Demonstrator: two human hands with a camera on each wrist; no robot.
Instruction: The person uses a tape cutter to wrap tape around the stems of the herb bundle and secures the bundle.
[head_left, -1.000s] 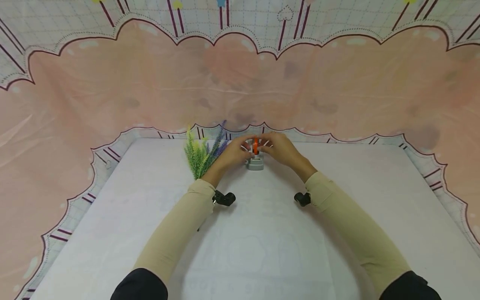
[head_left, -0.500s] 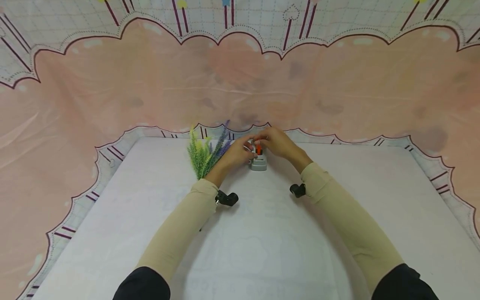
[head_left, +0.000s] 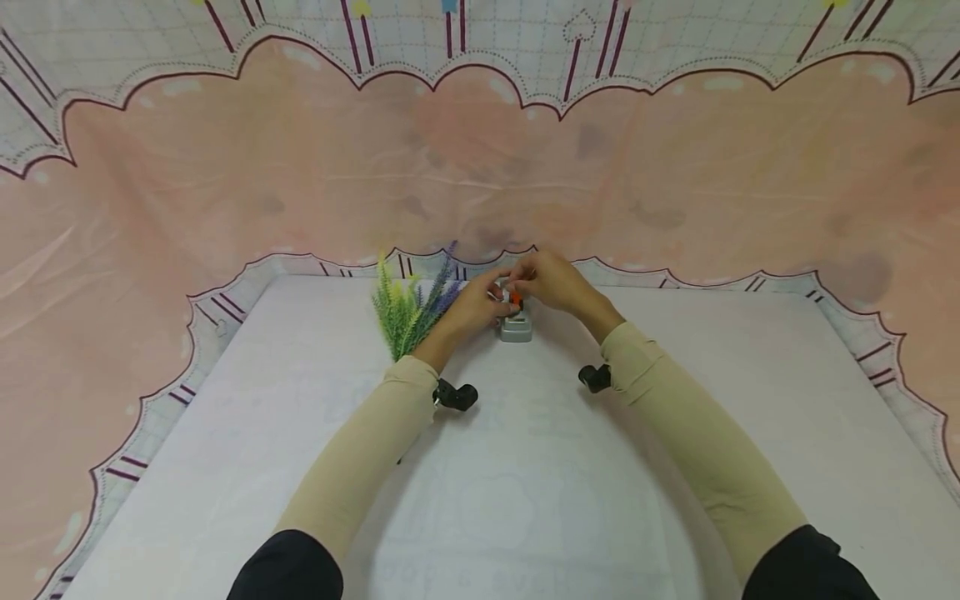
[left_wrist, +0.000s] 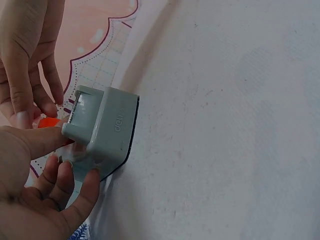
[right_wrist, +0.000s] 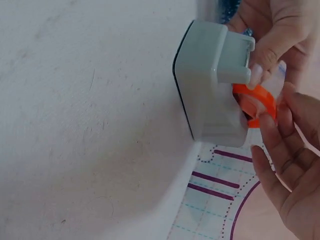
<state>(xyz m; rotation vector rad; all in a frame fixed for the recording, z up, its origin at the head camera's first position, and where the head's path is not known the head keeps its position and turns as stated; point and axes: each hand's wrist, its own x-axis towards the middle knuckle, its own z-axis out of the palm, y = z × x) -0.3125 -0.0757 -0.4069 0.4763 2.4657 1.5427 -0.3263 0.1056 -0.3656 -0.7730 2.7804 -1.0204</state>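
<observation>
A grey-green tape dispenser [left_wrist: 114, 125] stands on the white table at its far edge, ahead of the person in the head view. In its hollow sits a roll of clear tape with an orange core [right_wrist: 260, 97]. My left hand [head_left: 472, 307] is at the dispenser's left side; its thumb and fingers hold the tape roll from that side, thumb beside the cutter end. From the far right, my right hand [head_left: 553, 282] curls over the roll, thumb and fingertips pinching at it by the orange core. The hands partly cover the roll.
Artificial flower stems [head_left: 405, 312], green, yellow and purple, lie left of the dispenser, partly under the left forearm. Black wrist cameras [head_left: 456, 396] hang below both sleeves. Past the white table [head_left: 525, 467] is a peach patterned cloth [head_left: 480, 175].
My right hand has moved left and slightly up over the roll, closer to the left hand. Less of the orange core shows in the head view. The dispenser stays in place.
</observation>
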